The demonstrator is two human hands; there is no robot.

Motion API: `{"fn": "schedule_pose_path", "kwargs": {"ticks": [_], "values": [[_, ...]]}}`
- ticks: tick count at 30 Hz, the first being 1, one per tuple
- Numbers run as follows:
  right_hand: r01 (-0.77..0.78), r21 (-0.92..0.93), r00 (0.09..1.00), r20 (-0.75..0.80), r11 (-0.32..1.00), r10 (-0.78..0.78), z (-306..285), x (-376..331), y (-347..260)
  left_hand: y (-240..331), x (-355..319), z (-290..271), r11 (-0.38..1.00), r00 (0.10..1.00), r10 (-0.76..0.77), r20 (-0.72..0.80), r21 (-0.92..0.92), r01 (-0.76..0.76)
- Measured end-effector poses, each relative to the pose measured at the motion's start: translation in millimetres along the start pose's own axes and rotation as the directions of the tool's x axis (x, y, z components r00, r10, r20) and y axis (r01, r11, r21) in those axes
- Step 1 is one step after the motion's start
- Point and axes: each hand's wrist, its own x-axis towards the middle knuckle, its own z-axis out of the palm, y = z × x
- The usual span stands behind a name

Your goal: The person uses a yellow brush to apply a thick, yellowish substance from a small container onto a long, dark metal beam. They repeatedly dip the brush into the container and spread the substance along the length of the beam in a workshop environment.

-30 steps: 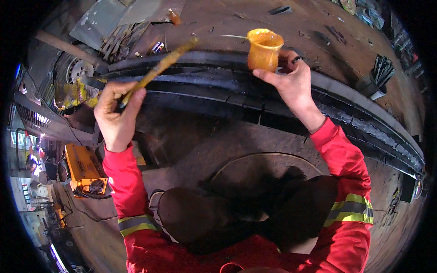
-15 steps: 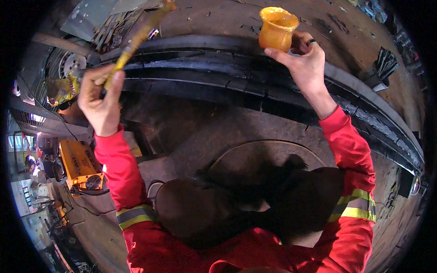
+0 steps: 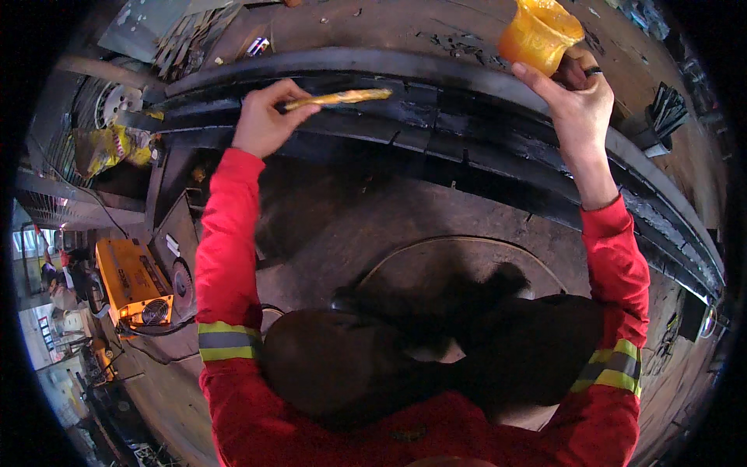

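Observation:
My left hand (image 3: 268, 117) is closed around the end of a slim paintbrush (image 3: 346, 97). The brush is smeared yellow and points right, over the long dark metal beam (image 3: 420, 117); whether its tip touches the beam I cannot tell. Farther right, my right hand (image 3: 577, 105) grips a glossy orange-yellow pot (image 3: 539, 37) with a flared rim. Its thumb presses the near side and the fingers wrap behind. The pot tilts a little and its top is cut by the frame's upper edge. What lies inside it is hidden.
An orange welding machine (image 3: 132, 280) with cables stands at the left beside a toothed disc (image 3: 183, 282). A yellow bag (image 3: 117, 148) lies at the beam's left end. To the right, a container of dark rods (image 3: 661, 121) stands beyond the beam. A thin hose (image 3: 459, 240) curves on the floor.
My left hand has moved right and up, and the brush has swung from pointing up to lying nearly level over the beam. My right hand has carried the pot right and farther away.

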Motion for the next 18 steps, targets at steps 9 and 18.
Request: {"fn": "schedule_pose_path", "kwargs": {"ticks": [9, 18], "values": [[0.04, -0.003, 0.998, 0.041, 0.999, -0.04, 4.5, -1.8, 0.7, -34.1, -15.9, -44.6, 0.996, 1.0, 0.012, -0.007, 0.086, -0.011], [0.08, -0.047, 0.993, 0.09, 0.996, -0.075, 11.6, -6.1, -0.7, -60.3, -10.6, -77.6, 0.962, 0.983, -0.183, -0.021, 0.2, 0.183]]}}
